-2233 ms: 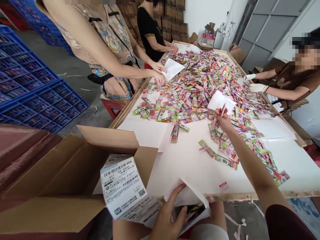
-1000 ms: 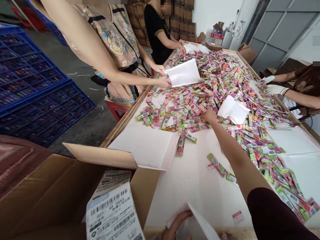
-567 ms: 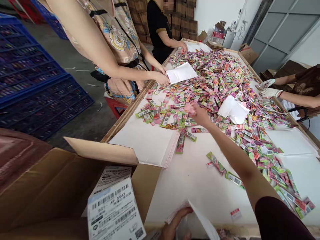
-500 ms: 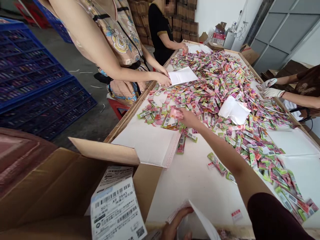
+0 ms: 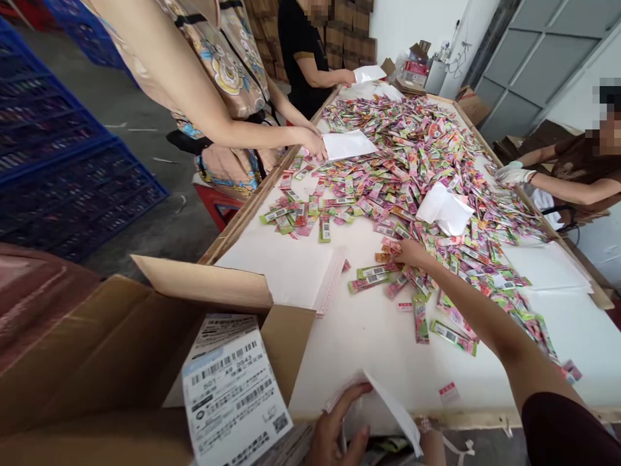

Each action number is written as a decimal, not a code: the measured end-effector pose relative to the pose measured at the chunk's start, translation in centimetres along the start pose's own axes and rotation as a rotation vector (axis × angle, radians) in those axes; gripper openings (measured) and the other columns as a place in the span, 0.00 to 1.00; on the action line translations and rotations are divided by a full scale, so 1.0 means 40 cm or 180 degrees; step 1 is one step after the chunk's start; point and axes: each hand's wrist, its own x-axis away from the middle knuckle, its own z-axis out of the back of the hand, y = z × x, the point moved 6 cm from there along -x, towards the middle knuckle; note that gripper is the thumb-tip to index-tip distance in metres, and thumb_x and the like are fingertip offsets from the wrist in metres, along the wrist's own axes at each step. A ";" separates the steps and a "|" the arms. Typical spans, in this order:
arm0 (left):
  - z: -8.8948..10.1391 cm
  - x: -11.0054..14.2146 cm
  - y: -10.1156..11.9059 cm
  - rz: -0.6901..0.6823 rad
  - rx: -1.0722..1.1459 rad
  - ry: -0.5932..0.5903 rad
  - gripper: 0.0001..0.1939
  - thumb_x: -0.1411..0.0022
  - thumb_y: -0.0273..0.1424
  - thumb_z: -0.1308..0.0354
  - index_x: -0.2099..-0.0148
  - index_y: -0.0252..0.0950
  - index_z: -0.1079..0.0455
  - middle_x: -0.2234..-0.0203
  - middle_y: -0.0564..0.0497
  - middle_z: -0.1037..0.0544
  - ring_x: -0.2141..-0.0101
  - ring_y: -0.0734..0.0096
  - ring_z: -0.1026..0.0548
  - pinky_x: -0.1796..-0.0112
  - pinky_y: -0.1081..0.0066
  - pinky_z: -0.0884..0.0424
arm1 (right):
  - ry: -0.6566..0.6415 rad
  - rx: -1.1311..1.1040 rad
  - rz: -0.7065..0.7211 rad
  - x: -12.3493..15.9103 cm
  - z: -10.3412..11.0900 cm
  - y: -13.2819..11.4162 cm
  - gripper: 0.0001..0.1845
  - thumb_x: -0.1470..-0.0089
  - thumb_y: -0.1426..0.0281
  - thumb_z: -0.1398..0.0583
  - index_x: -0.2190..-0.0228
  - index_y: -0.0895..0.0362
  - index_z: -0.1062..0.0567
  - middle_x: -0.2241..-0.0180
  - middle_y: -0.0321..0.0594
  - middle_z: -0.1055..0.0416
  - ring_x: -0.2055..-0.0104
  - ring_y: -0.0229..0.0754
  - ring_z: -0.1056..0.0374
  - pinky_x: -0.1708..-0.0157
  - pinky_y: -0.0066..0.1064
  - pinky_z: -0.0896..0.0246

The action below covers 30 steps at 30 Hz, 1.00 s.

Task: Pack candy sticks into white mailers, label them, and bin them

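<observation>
My right hand [image 5: 410, 252] reaches out over the white table [image 5: 369, 336] and rests on the near edge of a big heap of colourful sachets [image 5: 412, 149], fingers curled over a few of them. Several loose sachets [image 5: 376, 277] lie just in front of it. At the bottom edge my left hand [image 5: 334, 430] grips the mouth of a white mailer bag [image 5: 391, 408] and holds it open below the table's rim.
An open cardboard box [image 5: 145, 336] with a barcode label sheet [image 5: 233, 395] stands at my left. White mailers [image 5: 286, 268] lie stacked on the table. Three other people work around the table; one holds a white mailer [image 5: 347, 144]. Blue crates [image 5: 58, 162] fill the left floor.
My right hand has drawn back from the left part of the heap toward me, dragging several sachets along. The left hand still holds the mailer open.
</observation>
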 end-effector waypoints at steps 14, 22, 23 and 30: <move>-0.003 -0.018 0.047 -0.0267 0.0056 0.0097 0.25 0.36 0.47 0.46 0.46 0.36 0.26 0.49 0.41 0.20 0.49 0.54 0.24 0.46 0.62 0.31 | -0.0186 0.0602 0.0946 0.119 -0.006 -0.050 0.22 0.60 0.75 0.32 0.59 0.55 0.24 0.62 0.45 0.22 0.58 0.51 0.28 0.59 0.33 0.39; -0.001 -0.020 0.048 -0.0259 0.0125 0.0084 0.25 0.37 0.48 0.45 0.46 0.38 0.25 0.51 0.42 0.19 0.49 0.54 0.23 0.48 0.62 0.30 | 0.0740 -0.1738 0.0460 0.129 0.079 0.033 0.10 0.54 0.62 0.35 0.70 0.55 0.25 0.72 0.38 0.25 0.64 0.47 0.28 0.63 0.34 0.34; -0.001 -0.020 0.051 -0.0272 0.0129 0.0088 0.25 0.37 0.48 0.45 0.46 0.38 0.25 0.51 0.42 0.19 0.49 0.54 0.23 0.48 0.63 0.30 | 0.0904 -0.2346 0.0362 0.134 0.091 0.047 0.13 0.53 0.60 0.36 0.67 0.54 0.25 0.70 0.38 0.24 0.63 0.47 0.28 0.64 0.34 0.32; 0.002 -0.018 0.047 -0.0227 0.0121 0.0119 0.23 0.37 0.47 0.45 0.47 0.40 0.25 0.51 0.45 0.19 0.50 0.55 0.23 0.48 0.64 0.30 | 0.0642 -0.5401 -0.0387 0.135 0.060 0.041 0.17 0.60 0.65 0.30 0.68 0.56 0.27 0.71 0.39 0.23 0.70 0.43 0.26 0.73 0.32 0.29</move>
